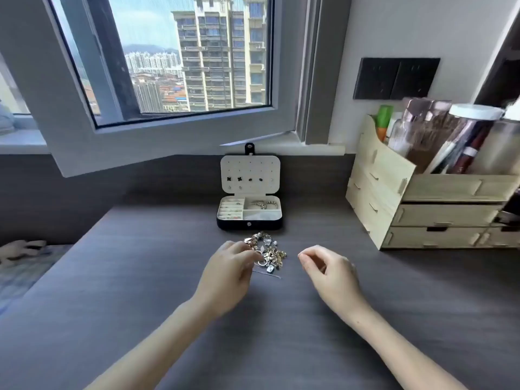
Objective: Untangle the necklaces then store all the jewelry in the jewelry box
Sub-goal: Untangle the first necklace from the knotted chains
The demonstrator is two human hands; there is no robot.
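Nothing here is legible, neither text, label nor number. Faint marks on a dark red tube [468, 156] in the wooden organizer [394, 175] are too blurred to read.

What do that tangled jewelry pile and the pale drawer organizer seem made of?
Jewelry pile: likely metal, gold and silver tones with shiny glints. Drawer organizer: seemingly thin unpainted wood, pale matte panels joined by visible tabs.

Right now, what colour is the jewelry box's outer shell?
Black outer shell on the small open jewelry box, cream lining; head view.
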